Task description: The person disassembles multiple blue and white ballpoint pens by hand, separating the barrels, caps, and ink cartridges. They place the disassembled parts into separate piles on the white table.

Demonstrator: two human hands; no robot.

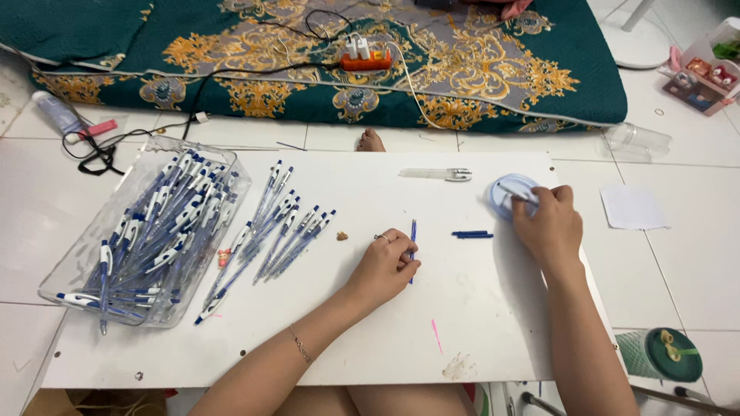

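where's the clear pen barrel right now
In the head view the clear pen barrel lies on the white board near its far edge, right of centre, just left of the small round blue container under the right hand.

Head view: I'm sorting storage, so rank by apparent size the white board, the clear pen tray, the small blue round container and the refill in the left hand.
1. white board
2. clear pen tray
3. small blue round container, partly hidden by the right hand
4. blue refill in the left hand

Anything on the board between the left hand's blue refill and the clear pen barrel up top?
Nothing visible. Bare white board separates the left hand, pinching the blue refill, from the clear pen barrel. The loose refills lie off to the right.
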